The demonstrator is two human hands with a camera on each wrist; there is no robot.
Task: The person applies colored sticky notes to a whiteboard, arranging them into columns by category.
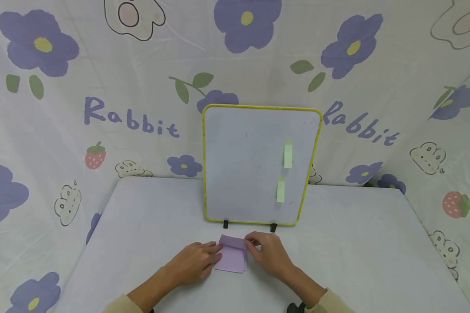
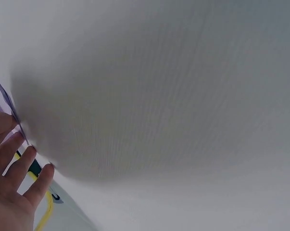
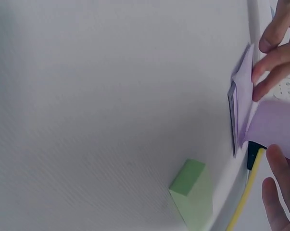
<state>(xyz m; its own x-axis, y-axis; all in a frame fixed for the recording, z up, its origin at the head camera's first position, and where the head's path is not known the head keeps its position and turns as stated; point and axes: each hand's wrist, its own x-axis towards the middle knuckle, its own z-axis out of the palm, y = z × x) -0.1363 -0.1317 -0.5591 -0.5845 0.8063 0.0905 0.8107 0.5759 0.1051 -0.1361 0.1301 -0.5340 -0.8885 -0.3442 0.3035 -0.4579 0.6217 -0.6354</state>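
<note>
A pad of purple sticky notes [image 1: 230,261] lies on the white table below the board. My left hand [image 1: 196,261] rests its fairly straight fingers on the pad's left side, holding it down. At the upper right corner my right hand [image 1: 272,256] pinches the top purple sticky note [image 1: 233,241], whose far edge curls up and shows a darker underside. The right wrist view shows that lifted sheet [image 3: 274,124] bent away from the pad [image 3: 241,96]. In the left wrist view, only a thin edge of the pad shows beside the left fingers.
Behind the pad stands a whiteboard [image 1: 254,165] with a yellow frame and black feet [image 1: 273,228]. Two pale green sticky notes [image 1: 287,155] hang on its right side. A green sticky note pad [image 3: 190,192] lies on the table in the right wrist view. A patterned cloth [image 1: 141,78] hangs behind.
</note>
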